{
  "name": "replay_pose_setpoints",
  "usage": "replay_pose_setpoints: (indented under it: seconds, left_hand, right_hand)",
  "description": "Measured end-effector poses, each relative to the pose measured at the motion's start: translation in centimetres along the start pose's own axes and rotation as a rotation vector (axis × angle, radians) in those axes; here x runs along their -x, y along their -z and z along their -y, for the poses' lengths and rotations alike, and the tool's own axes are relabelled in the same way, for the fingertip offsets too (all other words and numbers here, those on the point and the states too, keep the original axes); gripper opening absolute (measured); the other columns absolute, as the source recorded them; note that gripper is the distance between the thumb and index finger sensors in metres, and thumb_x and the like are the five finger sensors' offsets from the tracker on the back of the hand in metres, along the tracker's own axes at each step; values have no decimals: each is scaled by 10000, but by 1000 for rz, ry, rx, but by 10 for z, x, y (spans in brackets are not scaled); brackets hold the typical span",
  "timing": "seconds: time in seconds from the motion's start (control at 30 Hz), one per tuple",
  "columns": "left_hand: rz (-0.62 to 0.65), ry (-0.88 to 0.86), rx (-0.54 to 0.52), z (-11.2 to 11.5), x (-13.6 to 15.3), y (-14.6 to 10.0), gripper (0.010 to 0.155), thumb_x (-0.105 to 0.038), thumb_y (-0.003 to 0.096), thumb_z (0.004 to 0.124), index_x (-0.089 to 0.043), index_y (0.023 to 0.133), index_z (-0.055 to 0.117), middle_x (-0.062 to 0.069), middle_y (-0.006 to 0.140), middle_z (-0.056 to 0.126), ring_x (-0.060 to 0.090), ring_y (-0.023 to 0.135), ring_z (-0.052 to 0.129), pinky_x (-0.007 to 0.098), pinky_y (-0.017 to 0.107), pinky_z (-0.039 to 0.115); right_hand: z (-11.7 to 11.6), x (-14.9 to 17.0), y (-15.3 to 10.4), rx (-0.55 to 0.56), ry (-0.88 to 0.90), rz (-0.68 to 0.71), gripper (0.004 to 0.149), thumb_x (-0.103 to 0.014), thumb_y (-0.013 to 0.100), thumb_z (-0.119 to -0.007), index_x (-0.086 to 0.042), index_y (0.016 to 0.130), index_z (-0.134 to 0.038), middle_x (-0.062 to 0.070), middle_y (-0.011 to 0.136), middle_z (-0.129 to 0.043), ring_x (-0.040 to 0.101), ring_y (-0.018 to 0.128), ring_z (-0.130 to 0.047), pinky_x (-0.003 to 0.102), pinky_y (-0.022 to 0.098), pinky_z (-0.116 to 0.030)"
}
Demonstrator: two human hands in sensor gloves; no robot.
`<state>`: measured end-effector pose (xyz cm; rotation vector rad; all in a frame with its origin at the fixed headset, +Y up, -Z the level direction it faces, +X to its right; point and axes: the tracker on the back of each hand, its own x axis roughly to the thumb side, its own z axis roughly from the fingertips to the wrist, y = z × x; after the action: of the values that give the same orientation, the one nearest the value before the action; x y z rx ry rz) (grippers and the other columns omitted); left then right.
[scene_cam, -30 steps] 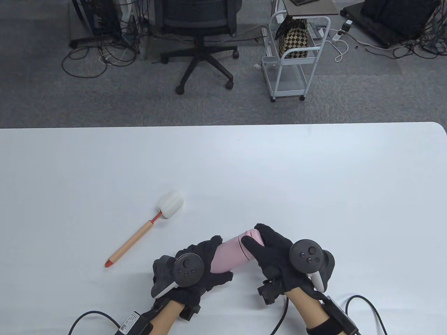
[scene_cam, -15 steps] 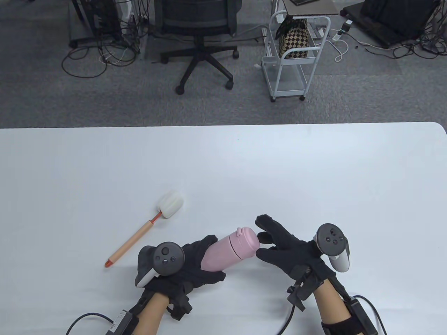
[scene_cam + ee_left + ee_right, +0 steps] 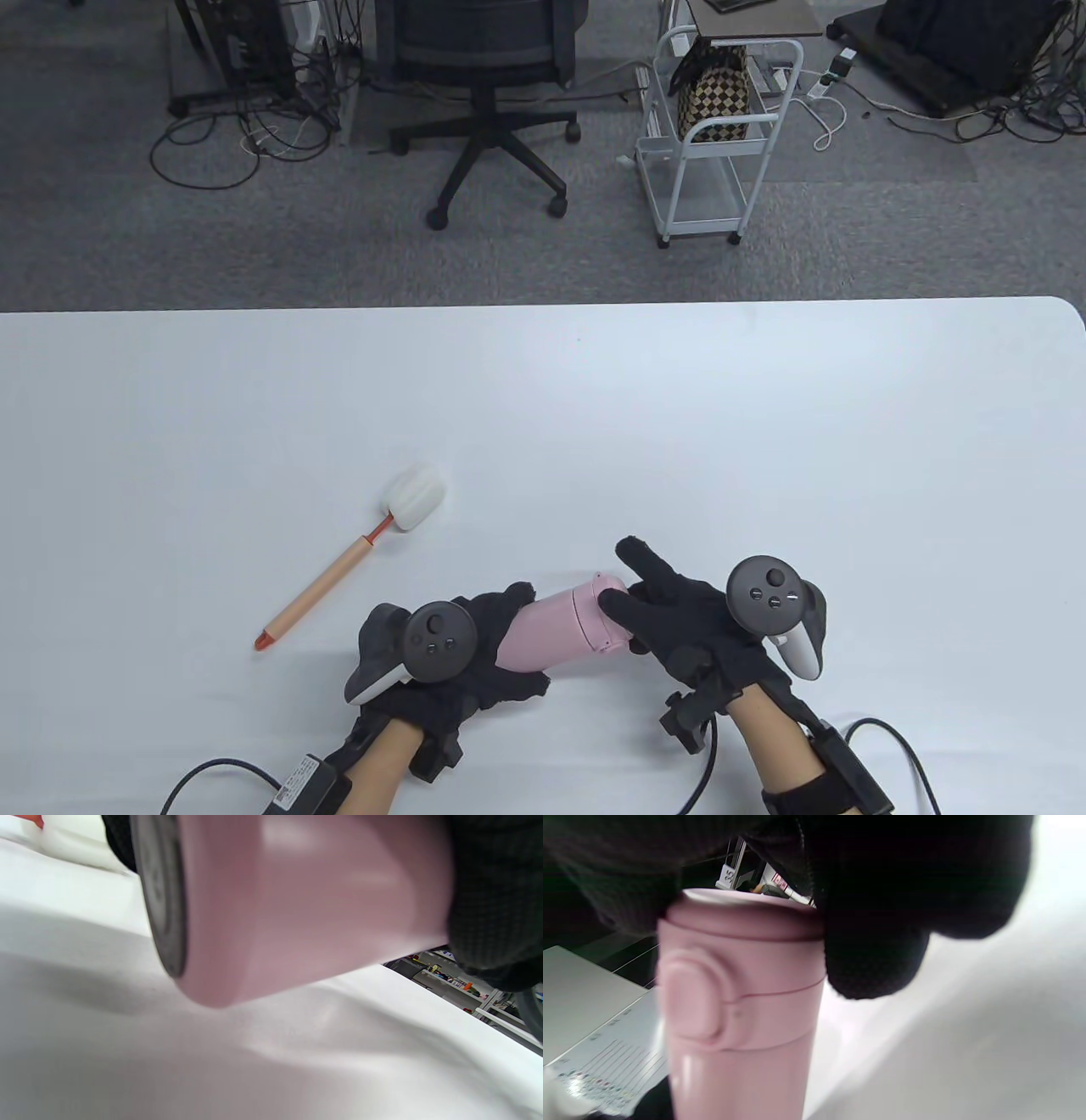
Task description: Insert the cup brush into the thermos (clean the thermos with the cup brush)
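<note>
A pink thermos (image 3: pixel 556 630) with its lid closed is held tilted just above the table near the front edge. My left hand (image 3: pixel 492 654) grips its lower body; the left wrist view shows its base (image 3: pixel 163 895) and pink wall (image 3: pixel 297 899) close up. My right hand (image 3: pixel 645 607) holds the lid end, fingers on the cap (image 3: pixel 742 916); the lid button (image 3: pixel 691 997) shows in the right wrist view. The cup brush (image 3: pixel 348 560), white sponge head (image 3: pixel 413 496) and tan handle with red tip, lies on the table to the left, apart from both hands.
The white table (image 3: pixel 764 441) stretches back and to the right. Beyond its far edge stand an office chair (image 3: pixel 484 93) and a white trolley (image 3: pixel 721 136) on grey carpet. Cables (image 3: pixel 882 739) trail from both wrists at the front edge.
My right hand let go of the lid end and opened beside it, then came back onto the cap. The thermos shifted slightly with my left hand. The brush has not moved.
</note>
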<state>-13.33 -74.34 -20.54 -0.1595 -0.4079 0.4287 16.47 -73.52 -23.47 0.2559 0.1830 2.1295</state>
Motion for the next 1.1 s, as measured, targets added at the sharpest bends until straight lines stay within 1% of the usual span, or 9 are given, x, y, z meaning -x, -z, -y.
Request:
replay_pose_setpoints:
  seconds: [0.2,0.33,0.43,0.53,0.6,0.7,0.93,1.03,1.1]
  left_hand:
    - [-16,72,-53,0,-5,0,880,-766,369,841,-386,1080,489,27,1207,536,356,1084,619,577,689,614]
    - [-20,-36,-52,-4,2,1,880,-771,364,845,-392,1078,498,12,1206,542,347,1083,622,571,690,617]
    - [-13,-119,-48,-9,12,0,879,-771,363,845,-394,1078,498,11,1206,541,342,1084,621,573,692,616]
    - [-12,-170,-13,-10,20,-1,875,-769,365,848,-396,1078,501,9,1207,542,341,1087,620,576,694,612]
    - [-6,-174,-2,-11,22,-1,876,-769,364,848,-398,1078,501,4,1209,540,339,1089,618,576,695,611]
    - [17,-179,19,-11,23,0,874,-768,363,849,-402,1077,502,0,1210,541,334,1091,618,575,697,610]
    - [54,-172,73,-8,18,0,872,-767,364,849,-405,1077,501,-6,1211,538,329,1094,616,574,701,607]
    - [40,-140,64,-9,17,-1,872,-768,366,848,-402,1078,502,-1,1212,540,333,1092,619,575,698,610]
    - [39,-152,73,-9,18,-1,873,-766,363,854,-404,1077,506,-2,1210,543,330,1093,619,576,698,608]
  right_hand:
    - [-5,1,0,93,-22,-84,868,-785,496,-681,-107,1038,-703,98,498,-1000,82,209,-1033,224,99,-878]
    - [-1,-1,-5,143,25,-69,874,-811,499,-648,-141,1058,-685,47,554,-987,80,264,-1023,220,145,-873]
    - [5,0,-4,122,91,-27,896,-795,494,-685,-144,1105,-607,109,749,-935,207,442,-1030,297,286,-884]
    - [7,8,4,-44,218,82,881,-690,513,-792,-145,1144,-508,203,1057,-694,435,831,-845,533,567,-760]
    - [8,11,7,-129,251,105,898,-655,510,-845,-171,1158,-453,162,1163,-557,481,973,-714,599,634,-685]
    - [9,7,8,-175,286,182,966,-607,492,-911,-200,1166,-351,122,1214,-448,496,1051,-614,635,680,-619]
    - [1,-6,8,-355,218,246,960,-466,493,-992,-202,1160,-354,100,1202,-483,412,1004,-737,538,687,-665]
    - [-3,-9,8,-318,167,250,895,-447,478,-1006,-180,1141,-466,170,1150,-575,364,899,-849,451,637,-742]
    - [-3,-9,7,-243,145,241,872,-508,459,-999,-157,1117,-549,209,1072,-697,326,811,-932,417,581,-795]
